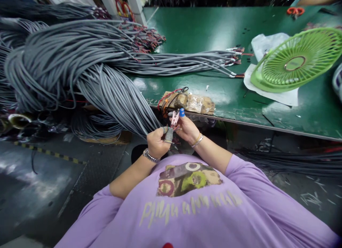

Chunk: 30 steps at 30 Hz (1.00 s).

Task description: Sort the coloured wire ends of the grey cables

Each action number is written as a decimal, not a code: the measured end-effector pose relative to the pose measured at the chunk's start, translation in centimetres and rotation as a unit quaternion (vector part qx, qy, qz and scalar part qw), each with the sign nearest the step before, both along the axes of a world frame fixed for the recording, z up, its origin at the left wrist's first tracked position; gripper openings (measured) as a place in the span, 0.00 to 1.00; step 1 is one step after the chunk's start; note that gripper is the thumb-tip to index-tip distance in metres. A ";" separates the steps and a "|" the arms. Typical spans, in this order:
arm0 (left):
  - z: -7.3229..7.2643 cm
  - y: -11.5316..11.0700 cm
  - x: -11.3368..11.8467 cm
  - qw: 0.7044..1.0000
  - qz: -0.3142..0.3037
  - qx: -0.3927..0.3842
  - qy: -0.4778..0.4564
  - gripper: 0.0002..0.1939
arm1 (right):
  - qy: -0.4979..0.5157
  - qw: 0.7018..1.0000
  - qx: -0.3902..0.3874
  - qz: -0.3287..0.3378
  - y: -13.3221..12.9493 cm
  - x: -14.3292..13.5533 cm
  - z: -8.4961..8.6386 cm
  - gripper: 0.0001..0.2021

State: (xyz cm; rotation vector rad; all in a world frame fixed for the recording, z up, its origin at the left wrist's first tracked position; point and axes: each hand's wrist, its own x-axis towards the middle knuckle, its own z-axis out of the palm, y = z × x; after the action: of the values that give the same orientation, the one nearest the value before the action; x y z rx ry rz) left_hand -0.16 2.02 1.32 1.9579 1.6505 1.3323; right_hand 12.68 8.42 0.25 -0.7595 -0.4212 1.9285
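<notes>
eyeing grey cables [123, 94], left to centre of frame: heavy bunched, bendy singly i'd guess, grab near the ends. mid-frame, left hand [157, 143] looks curled tight, pinching thin wires [176, 128]; right hand [189, 128] has fingertips nearly closed on a pink clip [175, 118].

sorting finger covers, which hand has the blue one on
The right hand: the smooth blue fingertip cover is there, while the left hand wears grey fingertip covers.

Gray cables [123, 94] drape over the green table [227, 98] beside the left hand [158, 143].
</notes>
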 end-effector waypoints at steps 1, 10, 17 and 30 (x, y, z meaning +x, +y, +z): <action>-0.1 0.1 0.0 1.000 -0.002 0.009 0.010 0.06 | 0.001 1.000 -0.001 -0.007 0.0 -0.1 0.1 0.24; 0.3 -0.7 -0.3 0.998 -0.009 -0.043 -0.037 0.06 | 0.010 0.996 0.000 0.093 -0.6 1.6 -0.6 0.30; -0.5 -2.1 -0.6 0.969 -0.087 -0.173 -0.157 0.09 | -0.090 0.960 0.117 0.237 -1.8 4.3 -0.8 0.23; 0.8 -1.4 -1.4 0.900 -0.194 -0.364 -0.139 0.10 | -0.342 0.845 0.397 0.104 -4.1 4.4 0.9 0.09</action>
State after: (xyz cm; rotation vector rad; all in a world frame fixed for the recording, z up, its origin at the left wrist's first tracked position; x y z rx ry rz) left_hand -1.60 0.62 2.17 1.4473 1.2640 0.6567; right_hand 17.06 4.31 1.12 -0.8191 -1.6783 1.3847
